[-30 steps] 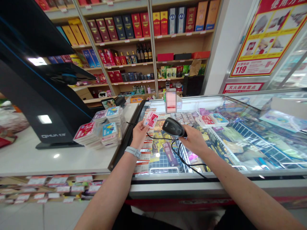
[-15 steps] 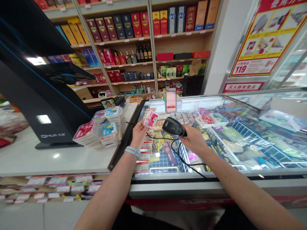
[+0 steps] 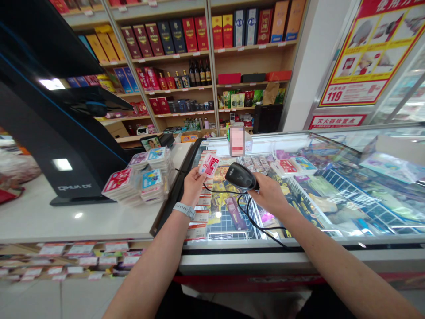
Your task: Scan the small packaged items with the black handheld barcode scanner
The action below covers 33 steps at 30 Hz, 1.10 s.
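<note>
My left hand pinches a small flat package with a red and white label by its lower left edge, above the glass top. In my right hand is a black barcode scanner, gripped by its handle, with its head turned left toward the package. A small gap lies between scanner and package. The scanner's black cable trails over the glass. Left of my left hand, stacks of similar flat packages with red, blue and purple labels stand on the white counter.
Below my hands is a glass-topped freezer with wire baskets of packaged goods. More flat packages lie on the glass at right, near an open carton. A checkout terminal rises at left. Shelves of boxes stand behind.
Almost nothing differs. Both hands keep the package and the scanner in the same positions, and the whole view has shifted only very slightly.
</note>
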{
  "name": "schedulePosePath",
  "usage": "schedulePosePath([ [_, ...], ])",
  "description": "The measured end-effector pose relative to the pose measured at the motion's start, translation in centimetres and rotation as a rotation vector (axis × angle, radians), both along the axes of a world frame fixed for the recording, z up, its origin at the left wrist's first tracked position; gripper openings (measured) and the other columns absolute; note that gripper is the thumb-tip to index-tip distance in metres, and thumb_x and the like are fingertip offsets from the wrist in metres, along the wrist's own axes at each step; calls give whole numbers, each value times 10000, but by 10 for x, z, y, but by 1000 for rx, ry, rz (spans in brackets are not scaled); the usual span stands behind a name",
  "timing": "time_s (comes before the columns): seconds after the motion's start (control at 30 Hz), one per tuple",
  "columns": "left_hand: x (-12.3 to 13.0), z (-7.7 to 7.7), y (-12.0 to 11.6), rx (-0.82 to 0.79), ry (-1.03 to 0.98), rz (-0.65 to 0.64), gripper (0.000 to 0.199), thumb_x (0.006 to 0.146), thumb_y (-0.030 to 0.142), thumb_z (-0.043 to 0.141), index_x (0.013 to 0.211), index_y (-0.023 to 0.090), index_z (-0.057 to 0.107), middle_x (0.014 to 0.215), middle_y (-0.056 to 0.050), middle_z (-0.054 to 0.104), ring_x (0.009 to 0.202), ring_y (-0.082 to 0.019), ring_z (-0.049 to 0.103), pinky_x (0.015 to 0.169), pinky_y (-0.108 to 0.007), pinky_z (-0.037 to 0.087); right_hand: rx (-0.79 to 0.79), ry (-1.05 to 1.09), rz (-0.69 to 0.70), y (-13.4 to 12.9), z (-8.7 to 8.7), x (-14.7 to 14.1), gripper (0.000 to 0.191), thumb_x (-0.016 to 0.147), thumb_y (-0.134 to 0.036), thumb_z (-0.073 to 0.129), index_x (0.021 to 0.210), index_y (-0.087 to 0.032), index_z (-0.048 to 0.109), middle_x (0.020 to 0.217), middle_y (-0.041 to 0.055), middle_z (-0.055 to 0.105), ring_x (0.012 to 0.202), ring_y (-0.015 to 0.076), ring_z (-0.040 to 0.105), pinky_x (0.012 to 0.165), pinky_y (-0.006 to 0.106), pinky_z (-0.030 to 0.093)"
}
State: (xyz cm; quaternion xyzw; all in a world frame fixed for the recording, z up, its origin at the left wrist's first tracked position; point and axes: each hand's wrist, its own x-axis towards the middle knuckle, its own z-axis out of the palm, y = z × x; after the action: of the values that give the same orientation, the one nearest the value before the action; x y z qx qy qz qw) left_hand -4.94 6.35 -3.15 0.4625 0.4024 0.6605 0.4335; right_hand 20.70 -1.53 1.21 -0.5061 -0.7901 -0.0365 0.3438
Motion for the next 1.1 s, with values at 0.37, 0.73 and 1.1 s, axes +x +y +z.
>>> schedulePosePath([
  [0.37, 1, 2, -1, 4, -2, -11, 512, 640, 374, 801, 1062, 137, 637, 1042, -120, 719, 941, -215, 687, 917, -415, 526, -5, -2, -7, -1, 1, 0, 181, 768, -199, 524, 947, -195, 552, 822, 51, 644, 739, 209, 595, 659, 294, 388],
  [0.73, 0, -1, 0, 6, -6, -8, 530, 635, 385, 803, 1068, 127, 637, 1032, -122, 721, 946, -218, 684, 914, -414, 532, -11, 0, -4, 0, -2, 1, 197, 771, -201, 521, 965, -187, 551, 839, 60, 646, 764, 222, 605, 669, 304, 395],
  [1.1, 0, 2, -2, -5, -2, -8, 534, 623, 403, 812, 1045, 124, 642, 1021, -112, 722, 905, -190, 682, 886, -361, 531, -20, -5, -8, 0, -1, 0, 196, 768, -198, 532, 962, -181, 554, 836, 58, 644, 757, 216, 605, 661, 294, 392],
])
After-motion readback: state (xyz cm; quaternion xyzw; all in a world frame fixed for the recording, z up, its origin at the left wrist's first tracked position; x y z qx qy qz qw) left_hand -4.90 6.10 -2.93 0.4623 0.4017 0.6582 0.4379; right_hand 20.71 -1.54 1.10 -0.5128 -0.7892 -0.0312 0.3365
